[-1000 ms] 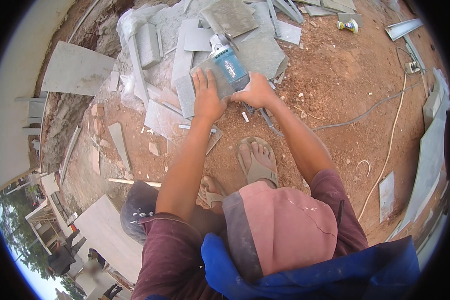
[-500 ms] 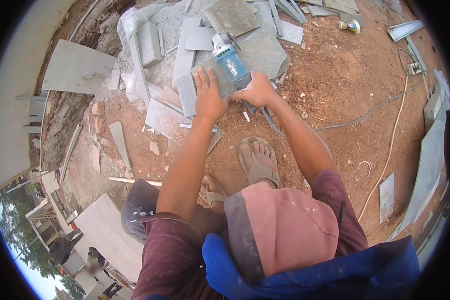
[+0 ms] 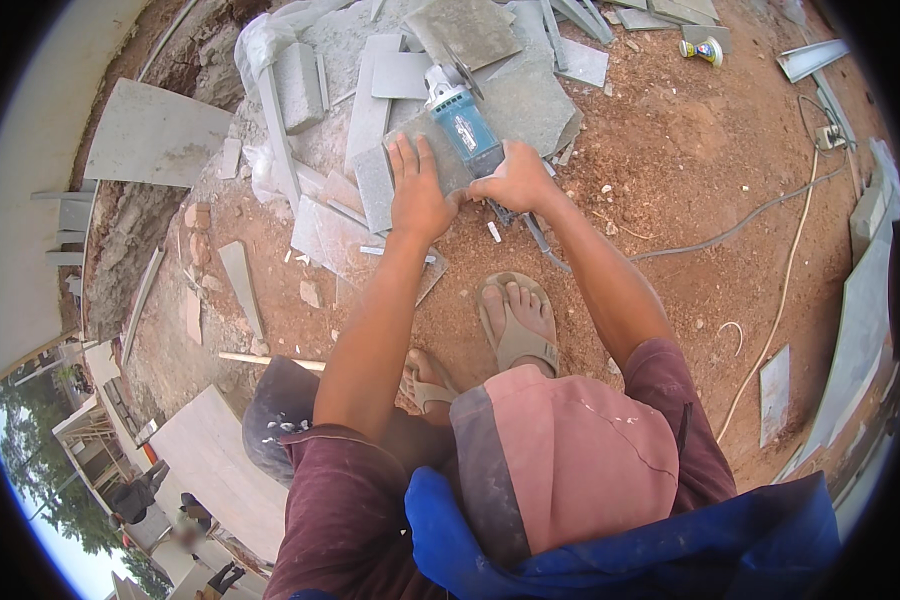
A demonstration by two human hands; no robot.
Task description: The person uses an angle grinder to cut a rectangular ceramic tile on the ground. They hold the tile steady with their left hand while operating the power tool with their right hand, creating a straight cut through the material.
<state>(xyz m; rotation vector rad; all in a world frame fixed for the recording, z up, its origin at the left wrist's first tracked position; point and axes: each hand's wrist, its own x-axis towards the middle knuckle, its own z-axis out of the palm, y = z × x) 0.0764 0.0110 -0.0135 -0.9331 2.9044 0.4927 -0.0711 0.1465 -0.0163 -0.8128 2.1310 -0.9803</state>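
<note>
A teal angle grinder (image 3: 467, 132) with a silver head lies over grey stone slabs ahead of me. Its cutting disc (image 3: 462, 72) stands on edge at the far end, beside the head. My right hand (image 3: 522, 182) is wrapped round the grinder's rear end. My left hand (image 3: 420, 200) rests with fingers stretched out on a grey slab (image 3: 374, 192), left of the tool. Both thumbs come close together behind the grinder; whether they touch is hard to tell. A larger irregular slab (image 3: 535, 108) lies beneath and right of the tool.
Stone offcuts and strips surround the slabs, with a thick block (image 3: 298, 90) at left. A grey cable (image 3: 710, 243) runs right across reddish dirt toward a socket (image 3: 828, 137). A small cup-shaped container (image 3: 708, 51) lies far right. People (image 3: 138, 495) are at lower left.
Hardly anything differs. Both hands and the grinder keep their places, and the picture shifts only very slightly.
</note>
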